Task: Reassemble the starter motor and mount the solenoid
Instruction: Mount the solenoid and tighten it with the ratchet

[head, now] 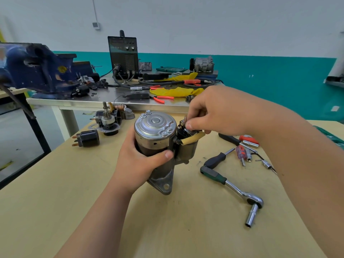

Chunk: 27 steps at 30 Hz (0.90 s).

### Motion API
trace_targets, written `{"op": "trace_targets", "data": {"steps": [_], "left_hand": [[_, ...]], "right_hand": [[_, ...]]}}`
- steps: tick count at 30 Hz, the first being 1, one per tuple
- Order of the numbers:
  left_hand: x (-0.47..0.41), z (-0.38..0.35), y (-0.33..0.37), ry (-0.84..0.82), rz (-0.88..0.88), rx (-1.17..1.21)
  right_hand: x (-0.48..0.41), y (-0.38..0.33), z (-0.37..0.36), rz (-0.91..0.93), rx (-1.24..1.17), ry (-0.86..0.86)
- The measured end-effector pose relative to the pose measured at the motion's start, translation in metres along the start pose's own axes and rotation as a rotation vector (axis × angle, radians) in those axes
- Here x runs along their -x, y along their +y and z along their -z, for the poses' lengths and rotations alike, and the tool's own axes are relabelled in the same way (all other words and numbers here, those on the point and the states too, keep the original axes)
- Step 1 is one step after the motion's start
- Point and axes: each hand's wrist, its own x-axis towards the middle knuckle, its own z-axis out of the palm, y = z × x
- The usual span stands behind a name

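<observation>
White wall (204, 21) over teal band (260, 71), steel bench (104, 101) (blue vise (35, 67) mounted), pale wooden table (55, 183).

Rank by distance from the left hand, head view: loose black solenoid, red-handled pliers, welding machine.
1. Loose black solenoid, on the wooden table, left of the left hand.
2. Red-handled pliers, front of the steel table beyond.
3. Welding machine, at that table's back.

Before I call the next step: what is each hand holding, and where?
The left hand grips the starter motor round its body; the right hand pinches a small part atop the solenoid.
</observation>
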Motion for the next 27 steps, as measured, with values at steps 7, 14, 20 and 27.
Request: {"op": "trace_targets", "data": {"steps": [7, 14, 20, 27], "left_hand": [[0.001, -0.001, 0.001, -0.006, 0.005, 0.009], [0.001, -0.002, 0.002, -0.007, 0.006, 0.018], [0.001, -0.001, 0.000, -0.009, 0.009, 0.018], [0.001, 0.000, -0.001, -0.007, 0.013, 0.009]], "right_hand": [[0.004, 0.000, -0.004, -0.022, 0.052, 0.083], [0.001, 0.001, -0.007, -0.014, 0.086, 0.100], [0.003, 0.002, -0.007, 0.017, -0.035, 0.054], [0.006, 0.003, 0.006, -0.011, -0.033, -0.067]]}}
